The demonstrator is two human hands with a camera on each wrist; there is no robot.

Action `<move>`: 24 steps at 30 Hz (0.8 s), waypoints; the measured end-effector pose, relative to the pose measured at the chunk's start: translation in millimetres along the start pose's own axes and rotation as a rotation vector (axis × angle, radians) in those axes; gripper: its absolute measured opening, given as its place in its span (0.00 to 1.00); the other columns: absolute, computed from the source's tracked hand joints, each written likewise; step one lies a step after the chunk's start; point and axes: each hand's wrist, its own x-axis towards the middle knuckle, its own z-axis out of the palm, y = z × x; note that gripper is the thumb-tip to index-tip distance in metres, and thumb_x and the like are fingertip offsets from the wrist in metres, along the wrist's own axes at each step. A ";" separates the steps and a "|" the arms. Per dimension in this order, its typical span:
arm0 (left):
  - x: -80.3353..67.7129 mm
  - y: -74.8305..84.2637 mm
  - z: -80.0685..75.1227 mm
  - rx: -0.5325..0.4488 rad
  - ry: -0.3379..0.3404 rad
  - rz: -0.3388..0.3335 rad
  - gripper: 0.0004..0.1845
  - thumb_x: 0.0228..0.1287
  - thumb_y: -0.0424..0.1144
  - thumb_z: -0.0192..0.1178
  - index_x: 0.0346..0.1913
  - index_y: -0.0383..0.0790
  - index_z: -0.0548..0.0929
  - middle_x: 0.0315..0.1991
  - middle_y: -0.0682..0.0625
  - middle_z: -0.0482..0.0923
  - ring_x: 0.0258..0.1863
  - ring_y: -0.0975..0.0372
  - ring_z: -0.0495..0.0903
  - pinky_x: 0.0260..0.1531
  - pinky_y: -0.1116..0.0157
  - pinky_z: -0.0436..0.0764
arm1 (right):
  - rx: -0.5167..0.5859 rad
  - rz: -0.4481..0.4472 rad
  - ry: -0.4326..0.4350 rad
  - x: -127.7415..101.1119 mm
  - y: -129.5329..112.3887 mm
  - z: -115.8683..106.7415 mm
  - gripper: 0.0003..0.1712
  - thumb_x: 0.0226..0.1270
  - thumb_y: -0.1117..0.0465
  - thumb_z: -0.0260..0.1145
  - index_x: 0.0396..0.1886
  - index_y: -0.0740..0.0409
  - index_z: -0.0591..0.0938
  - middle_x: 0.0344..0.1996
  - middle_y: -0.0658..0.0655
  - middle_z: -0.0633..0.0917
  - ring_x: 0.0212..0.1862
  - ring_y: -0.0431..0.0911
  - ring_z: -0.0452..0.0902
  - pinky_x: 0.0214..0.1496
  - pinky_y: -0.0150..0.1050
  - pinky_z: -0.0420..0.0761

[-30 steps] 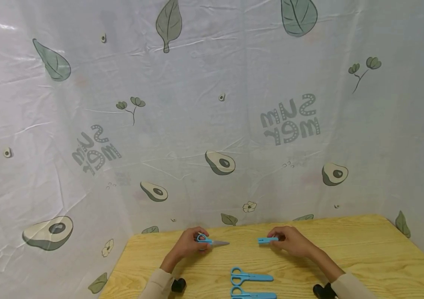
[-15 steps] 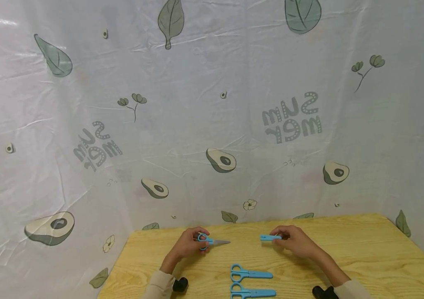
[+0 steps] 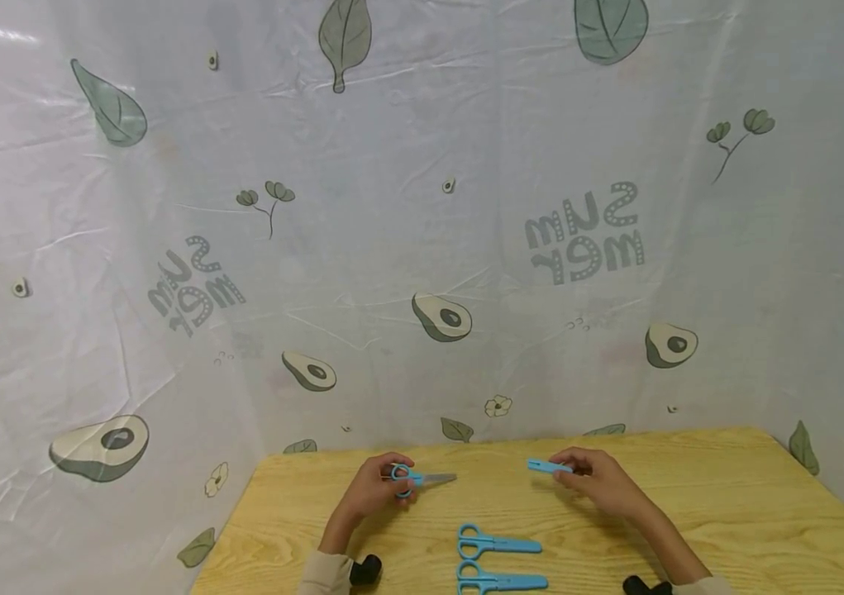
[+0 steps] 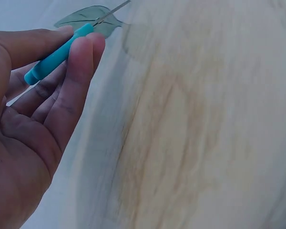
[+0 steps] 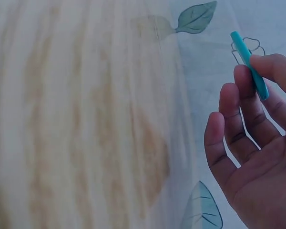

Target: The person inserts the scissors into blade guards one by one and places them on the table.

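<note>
My left hand (image 3: pixel 373 489) pinches a pair of scissors by its light blue handles, its bare metal blades (image 3: pixel 438 478) pointing right. In the left wrist view, the scissors' handle (image 4: pixel 55 59) sits between thumb and fingers, seen edge-on. My right hand (image 3: pixel 603 483) pinches a light blue blade cover (image 3: pixel 543 466) at its right end, apart from the scissors. The right wrist view shows the cover (image 5: pixel 250 67) between thumb and forefinger, with the other fingers spread loosely. Closer to me lie two more blue scissors, an upper pair (image 3: pixel 499 545) and a lower pair (image 3: pixel 503 583), both with covered blades.
Both hands are over a wood-grain table (image 3: pixel 749 512). A pale plastic sheet (image 3: pixel 362 264) printed with avocados and leaves hangs behind it and along the sides. Black wrist devices are on the left wrist (image 3: pixel 366 570) and right wrist (image 3: pixel 645 586).
My right hand has moved right and slightly up with the blade cover, widening the gap to the scissors, and the cover has tilted. My left hand has stayed nearly still.
</note>
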 end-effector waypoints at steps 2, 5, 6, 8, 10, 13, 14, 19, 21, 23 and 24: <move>-1.4 2.1 0.0 -0.016 -0.001 -0.005 0.22 0.74 0.31 0.66 0.65 0.23 0.79 0.37 0.48 0.83 0.32 0.59 0.87 0.33 0.65 0.90 | 0.005 0.010 0.016 -1.2 -1.7 -0.4 0.18 0.81 0.59 0.67 0.60 0.67 0.85 0.43 0.59 0.87 0.36 0.44 0.80 0.35 0.38 0.82; -3.2 5.7 -0.3 -0.026 0.002 -0.004 0.22 0.75 0.31 0.66 0.66 0.23 0.78 0.37 0.49 0.82 0.34 0.57 0.88 0.34 0.65 0.90 | 0.015 0.021 0.028 -3.2 -4.0 -0.7 0.18 0.81 0.59 0.67 0.60 0.67 0.85 0.40 0.59 0.86 0.34 0.43 0.78 0.34 0.39 0.82; -3.6 6.8 -0.4 -0.029 0.004 -0.005 0.22 0.74 0.31 0.66 0.65 0.22 0.78 0.37 0.50 0.82 0.35 0.56 0.88 0.35 0.65 0.90 | 0.020 0.025 0.030 -3.7 -4.5 -0.6 0.18 0.81 0.59 0.67 0.59 0.67 0.85 0.39 0.59 0.86 0.34 0.43 0.77 0.34 0.39 0.82; -4.6 9.3 -0.4 -0.042 0.008 -0.010 0.22 0.74 0.30 0.66 0.65 0.22 0.78 0.38 0.50 0.82 0.37 0.54 0.90 0.36 0.64 0.91 | 0.038 0.030 0.020 -4.6 -5.7 -0.3 0.18 0.81 0.60 0.67 0.59 0.68 0.85 0.38 0.61 0.85 0.33 0.43 0.76 0.34 0.39 0.82; -5.4 11.3 0.0 -0.055 0.009 -0.014 0.23 0.74 0.30 0.67 0.65 0.22 0.78 0.39 0.50 0.84 0.39 0.50 0.91 0.36 0.64 0.91 | 0.055 0.042 0.017 -5.1 -6.5 0.1 0.17 0.80 0.60 0.67 0.59 0.68 0.85 0.37 0.63 0.85 0.32 0.44 0.77 0.34 0.39 0.82; -7.2 13.9 1.5 -0.070 0.005 -0.014 0.23 0.74 0.30 0.66 0.66 0.21 0.77 0.40 0.49 0.85 0.42 0.45 0.92 0.37 0.63 0.92 | 0.067 0.039 0.007 -6.1 -8.4 0.5 0.17 0.81 0.61 0.67 0.59 0.69 0.84 0.37 0.65 0.85 0.32 0.46 0.76 0.34 0.39 0.82; -8.0 14.6 2.0 -0.073 0.004 -0.014 0.23 0.74 0.30 0.66 0.66 0.21 0.77 0.41 0.48 0.86 0.43 0.43 0.92 0.37 0.63 0.92 | 0.067 0.036 0.007 -6.6 -8.9 0.6 0.17 0.81 0.60 0.66 0.59 0.69 0.84 0.38 0.65 0.85 0.32 0.45 0.76 0.33 0.39 0.82; -12.6 16.8 5.0 -0.095 -0.006 -0.018 0.24 0.75 0.31 0.66 0.67 0.21 0.76 0.41 0.46 0.86 0.45 0.39 0.92 0.38 0.60 0.93 | 0.074 0.040 0.008 -11.0 -11.3 2.3 0.19 0.81 0.60 0.67 0.59 0.70 0.84 0.38 0.65 0.86 0.32 0.43 0.76 0.34 0.39 0.83; -14.1 16.8 6.4 -0.098 -0.012 -0.019 0.24 0.75 0.32 0.67 0.67 0.21 0.76 0.41 0.45 0.87 0.45 0.40 0.92 0.39 0.59 0.93 | 0.082 0.060 0.005 -12.9 -11.9 3.5 0.19 0.80 0.59 0.67 0.60 0.70 0.84 0.39 0.64 0.86 0.33 0.43 0.78 0.35 0.39 0.84; -15.5 16.6 7.8 -0.105 -0.018 -0.023 0.25 0.75 0.33 0.68 0.67 0.21 0.76 0.42 0.45 0.87 0.45 0.42 0.92 0.39 0.59 0.93 | 0.095 0.081 0.000 -14.4 -11.5 4.9 0.20 0.80 0.59 0.68 0.61 0.70 0.83 0.41 0.66 0.87 0.34 0.45 0.79 0.36 0.39 0.85; -16.2 16.4 8.3 -0.105 -0.021 -0.025 0.25 0.75 0.33 0.68 0.67 0.22 0.76 0.42 0.45 0.88 0.45 0.43 0.93 0.40 0.59 0.93 | 0.097 0.085 -0.004 -15.2 -11.4 5.6 0.20 0.80 0.59 0.68 0.61 0.70 0.83 0.41 0.66 0.87 0.35 0.46 0.80 0.37 0.39 0.85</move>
